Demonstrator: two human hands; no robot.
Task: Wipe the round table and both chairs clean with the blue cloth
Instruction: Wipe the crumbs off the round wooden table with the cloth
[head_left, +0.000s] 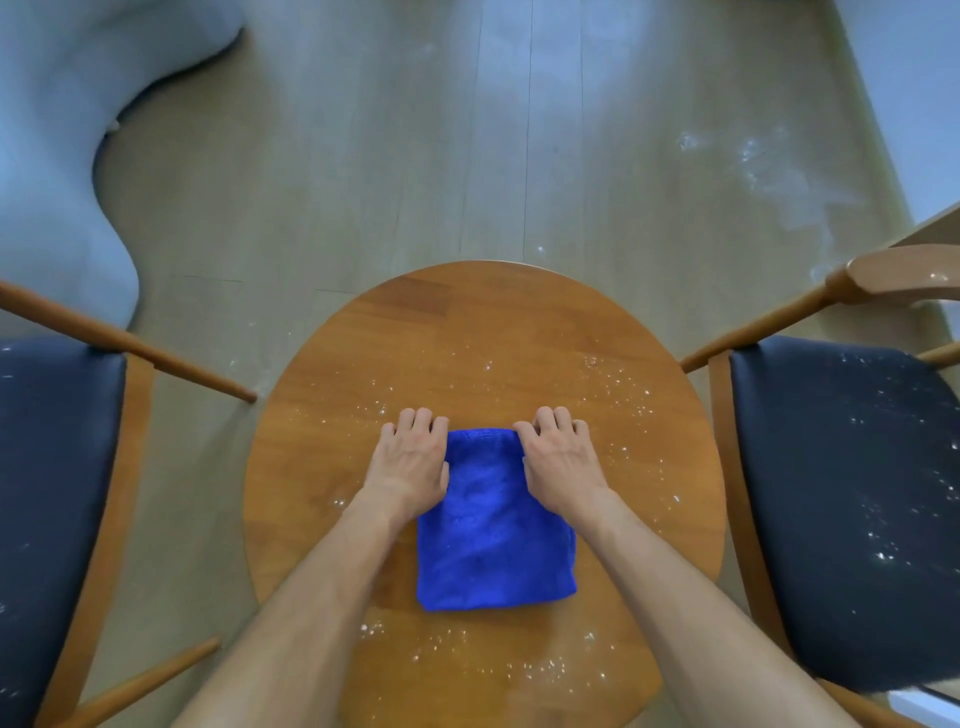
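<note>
Head view: I have both hands on the far corners of the folded cloth.

From the head camera I see the blue cloth (493, 525) lying folded near the middle of the round table (322, 467). My left hand (410, 457) and right hand (561, 462) curl their fingers over its far corners. White crumbs (618, 384) speckle the tabletop around the cloth and the dark seat of the right chair (852, 499). The left chair (57, 467) stands close beside the table.
</note>
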